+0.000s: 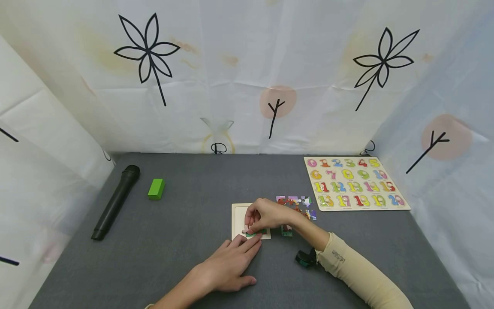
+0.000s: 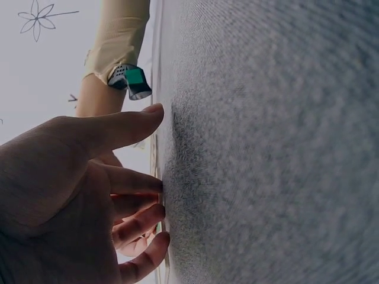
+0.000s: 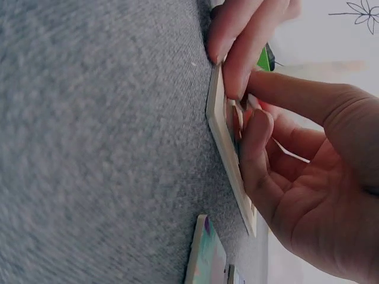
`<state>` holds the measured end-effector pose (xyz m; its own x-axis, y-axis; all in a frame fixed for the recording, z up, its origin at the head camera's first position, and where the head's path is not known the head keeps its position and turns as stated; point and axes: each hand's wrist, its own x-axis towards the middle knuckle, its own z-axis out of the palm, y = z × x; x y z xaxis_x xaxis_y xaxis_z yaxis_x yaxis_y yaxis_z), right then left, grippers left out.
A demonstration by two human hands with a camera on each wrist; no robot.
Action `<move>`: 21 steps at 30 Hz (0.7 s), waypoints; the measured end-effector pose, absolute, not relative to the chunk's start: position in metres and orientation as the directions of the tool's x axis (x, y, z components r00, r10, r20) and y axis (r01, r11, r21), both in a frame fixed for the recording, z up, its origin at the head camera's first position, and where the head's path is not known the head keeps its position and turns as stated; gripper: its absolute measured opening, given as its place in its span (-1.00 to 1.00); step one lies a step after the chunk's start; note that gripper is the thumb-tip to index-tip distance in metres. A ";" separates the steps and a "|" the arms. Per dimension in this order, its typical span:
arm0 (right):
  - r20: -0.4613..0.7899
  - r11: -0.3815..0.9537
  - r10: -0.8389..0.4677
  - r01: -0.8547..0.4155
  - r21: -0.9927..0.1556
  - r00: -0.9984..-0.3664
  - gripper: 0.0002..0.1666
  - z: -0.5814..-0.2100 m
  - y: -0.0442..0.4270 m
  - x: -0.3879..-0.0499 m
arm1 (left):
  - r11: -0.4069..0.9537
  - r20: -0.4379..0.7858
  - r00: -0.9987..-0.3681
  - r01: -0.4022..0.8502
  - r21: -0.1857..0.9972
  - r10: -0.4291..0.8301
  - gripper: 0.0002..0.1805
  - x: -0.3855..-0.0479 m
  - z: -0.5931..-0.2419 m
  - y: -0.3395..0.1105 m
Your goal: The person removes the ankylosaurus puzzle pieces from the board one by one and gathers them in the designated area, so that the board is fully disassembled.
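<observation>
A small wooden puzzle tray (image 1: 237, 214) lies on the grey table with a few picture pieces at its lower right. Over it my right hand (image 1: 270, 213) pinches a small puzzle piece (image 3: 251, 105) between thumb and fingers, low against the tray; the fingers mostly cover it. My left hand (image 1: 230, 266) lies with its fingers extended, fingertips on the tray's near edge and thumb held apart. Loose picture puzzle pieces (image 1: 306, 200) lie right of the tray, some hidden under the right forearm.
A wooden number board (image 1: 359, 183) lies at the back right. On the left are a green block (image 1: 156, 189) and a black microphone (image 1: 116, 201). A black wrist device (image 1: 306, 258) sits at the right cuff. White printed cloth walls border the table.
</observation>
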<state>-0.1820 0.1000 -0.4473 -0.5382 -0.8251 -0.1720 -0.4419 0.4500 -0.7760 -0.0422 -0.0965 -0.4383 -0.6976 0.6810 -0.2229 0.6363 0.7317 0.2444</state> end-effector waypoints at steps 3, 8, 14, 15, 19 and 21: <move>-0.171 0.425 -0.834 -0.414 -0.805 -0.524 -0.90 -0.447 0.101 -0.183 | 0.732 -0.222 -0.699 0.636 0.243 0.680 -0.02 -0.043 -0.439 -0.097; -0.146 0.372 -0.826 -0.333 -0.866 -0.544 -0.91 -0.450 0.106 -0.183 | 0.729 -0.206 -0.700 0.645 0.232 0.684 -0.03 -0.042 -0.440 -0.097; -0.125 0.341 -0.793 -0.265 -0.902 -0.596 -0.88 -0.453 0.119 -0.180 | 0.727 -0.209 -0.697 0.638 0.255 0.685 -0.04 -0.042 -0.440 -0.097; -0.126 0.344 -0.786 -0.258 -0.903 -0.606 -0.88 -0.452 0.121 -0.179 | 0.726 -0.211 -0.697 0.635 0.262 0.686 -0.04 -0.043 -0.440 -0.098; -0.123 0.358 -0.755 -0.248 -0.900 -0.645 -0.89 -0.447 0.133 -0.175 | 0.723 -0.218 -0.693 0.624 0.297 0.687 -0.04 -0.045 -0.440 -0.099; -0.119 0.365 -0.743 -0.250 -0.897 -0.659 -0.90 -0.445 0.140 -0.172 | 0.721 -0.222 -0.691 0.615 0.319 0.688 -0.04 -0.046 -0.440 -0.100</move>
<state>-0.1721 0.1403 -0.4451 -0.6587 -0.7430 -0.1187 -0.2498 0.3647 -0.8970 -0.0456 -0.0999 -0.4395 -0.6914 0.6875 -0.2220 0.6147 0.7213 0.3192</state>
